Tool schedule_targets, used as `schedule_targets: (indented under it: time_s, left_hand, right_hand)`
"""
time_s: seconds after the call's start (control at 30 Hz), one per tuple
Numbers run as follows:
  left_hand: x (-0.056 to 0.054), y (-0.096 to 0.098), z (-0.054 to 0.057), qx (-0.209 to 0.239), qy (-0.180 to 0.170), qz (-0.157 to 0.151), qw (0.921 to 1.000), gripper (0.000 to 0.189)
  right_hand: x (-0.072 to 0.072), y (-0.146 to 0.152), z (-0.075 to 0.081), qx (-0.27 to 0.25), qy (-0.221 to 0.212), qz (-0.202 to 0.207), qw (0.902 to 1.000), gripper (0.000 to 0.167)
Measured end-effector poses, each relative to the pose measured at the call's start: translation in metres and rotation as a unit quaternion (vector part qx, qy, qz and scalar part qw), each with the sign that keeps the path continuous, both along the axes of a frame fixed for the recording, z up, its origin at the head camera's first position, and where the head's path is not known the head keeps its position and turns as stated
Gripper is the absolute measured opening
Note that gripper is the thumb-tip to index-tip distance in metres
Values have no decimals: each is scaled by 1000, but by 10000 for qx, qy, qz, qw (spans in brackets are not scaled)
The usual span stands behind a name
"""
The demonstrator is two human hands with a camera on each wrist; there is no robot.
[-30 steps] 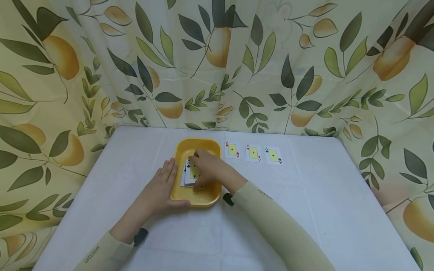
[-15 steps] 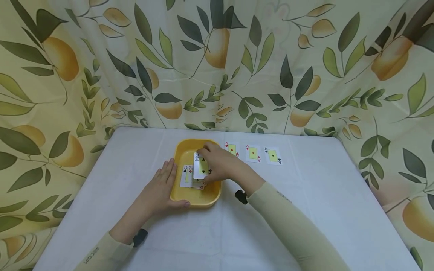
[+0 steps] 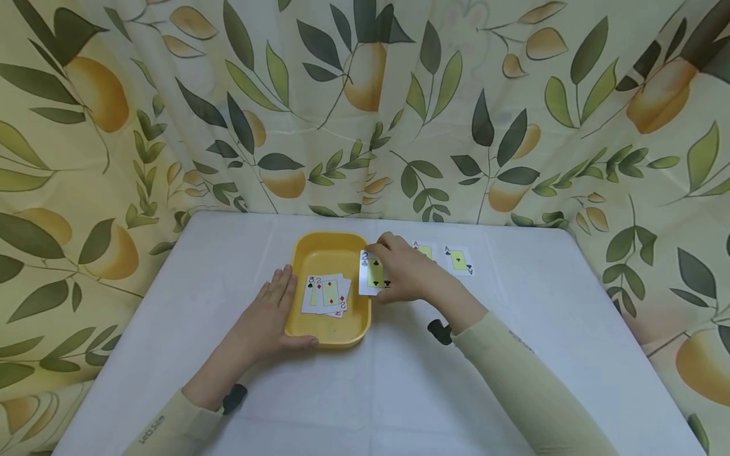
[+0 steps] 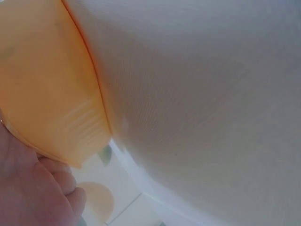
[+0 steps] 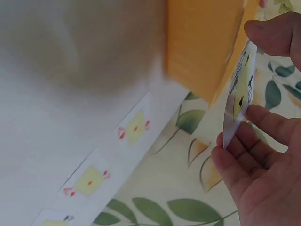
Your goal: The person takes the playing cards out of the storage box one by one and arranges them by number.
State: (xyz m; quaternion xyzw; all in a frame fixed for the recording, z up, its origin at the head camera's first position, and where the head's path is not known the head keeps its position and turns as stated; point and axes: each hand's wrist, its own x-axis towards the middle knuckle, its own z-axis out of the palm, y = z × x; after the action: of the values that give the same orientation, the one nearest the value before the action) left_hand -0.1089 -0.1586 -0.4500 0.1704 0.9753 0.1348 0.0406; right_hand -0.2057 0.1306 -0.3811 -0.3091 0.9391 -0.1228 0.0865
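My right hand [image 3: 405,269] pinches a two of clubs playing card [image 3: 371,278] between thumb and fingers, over the right rim of a yellow tray [image 3: 331,256]. In the right wrist view the card [image 5: 241,94] stands on edge, its face towards the thumb side. On the tray's left side rests my left hand [image 3: 270,316], fingers extended along the wall and thumb at the near corner. Inside the tray lies a small overlapping pile, with a two of diamonds [image 3: 330,293] on top and a three of spades [image 3: 308,301] partly under it.
Right of the tray, aces lie in a row on the white-clothed table [image 3: 513,354]: the ace of hearts [image 5: 135,128], hidden by my hand in the head view, the ace of diamonds [image 3: 424,249] and a black ace [image 3: 459,259]. A fruit-patterned curtain [image 3: 365,126] hangs behind.
My right hand has lifted the two of clubs off the pile and moved right with it to the tray's rim, uncovering the two of diamonds. The left hand has stayed put.
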Motion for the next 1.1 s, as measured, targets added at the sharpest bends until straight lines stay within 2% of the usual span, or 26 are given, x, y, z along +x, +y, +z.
schedule_targets:
  time_s: [0.13,0.3,0.47,0.8,1.1]
  left_hand:
    - [0,0,1,-21,-10,8,10000,134]
    - [-1,0,0,-27,-31,11,10000,134]
    - [-1,0,0,-54,-51,27,10000,134]
    - [-1,0,2,-138,-130,37,9998,136]
    - [-2,0,1,-186,-37,8,9998,137]
  right_hand:
    - [-1,18,-5,167,45,-189,9997,89]
    - [-1,35,-13,304,-173,-484,9982,92]
    - [1,43,-24,301,-365,-541,9974,90]
    - [-1,43,-48,315,-552,-546,9965,89]
    - [-9,32,-57,328,-860,-595,9940,88]
